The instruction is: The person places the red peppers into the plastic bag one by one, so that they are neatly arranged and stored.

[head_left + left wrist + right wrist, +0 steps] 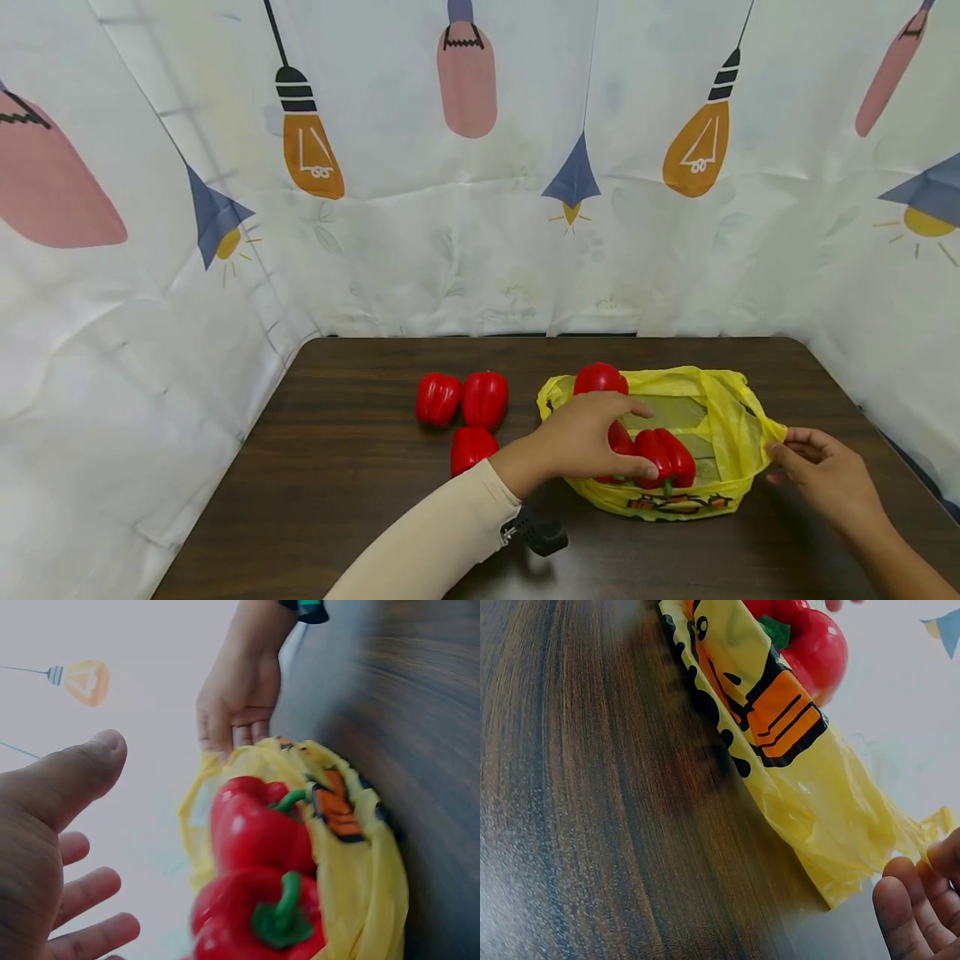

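Note:
A yellow plastic bag [723, 417] with black and orange print lies with its mouth spread on the table. Inside it are three red bell peppers; one [667, 458] sits near the front rim and another [600, 377] at the back left. My left hand [588, 437] hovers over the bag's left side, thumb and fingers spread; the left wrist view shows a gap between that hand [52, 855] and the green-stemmed peppers [259, 825]. At the bag's right edge, my right hand [825, 475] pinches the thin plastic between thumb and fingers.
Three more red bell peppers stand grouped left of the bag: one at the back left [438, 400], one beside it [485, 400], and one in front [472, 450], partly behind my left forearm. The dark wooden table [337, 500] meets a printed white curtain [420, 250].

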Action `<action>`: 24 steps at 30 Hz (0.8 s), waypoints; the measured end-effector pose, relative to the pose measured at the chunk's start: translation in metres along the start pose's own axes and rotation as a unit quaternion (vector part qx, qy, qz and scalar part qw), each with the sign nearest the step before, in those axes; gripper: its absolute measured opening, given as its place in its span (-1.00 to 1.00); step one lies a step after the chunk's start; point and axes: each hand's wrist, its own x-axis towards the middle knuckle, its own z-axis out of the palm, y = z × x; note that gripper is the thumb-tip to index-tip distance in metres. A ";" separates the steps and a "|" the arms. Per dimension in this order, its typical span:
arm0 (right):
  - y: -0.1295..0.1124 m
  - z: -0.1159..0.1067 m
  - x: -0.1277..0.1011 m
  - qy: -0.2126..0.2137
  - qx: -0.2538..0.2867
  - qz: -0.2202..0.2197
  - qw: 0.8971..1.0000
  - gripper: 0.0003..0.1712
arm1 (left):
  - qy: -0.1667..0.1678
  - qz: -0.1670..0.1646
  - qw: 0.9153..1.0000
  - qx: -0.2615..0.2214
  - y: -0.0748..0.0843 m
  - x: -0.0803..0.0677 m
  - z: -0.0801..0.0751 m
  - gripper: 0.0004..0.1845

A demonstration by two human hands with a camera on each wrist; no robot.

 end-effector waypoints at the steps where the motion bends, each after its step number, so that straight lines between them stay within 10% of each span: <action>1: 0.000 0.000 0.000 -0.001 -0.001 0.002 1.000 -0.40 | 0.002 -0.002 1.000 -0.019 -0.002 -0.003 -0.004 -0.33; 24: -0.004 -0.001 -0.001 -0.009 -0.012 0.007 1.000 -0.34 | 0.065 -0.047 0.991 -0.103 -0.045 -0.061 -0.058 -0.29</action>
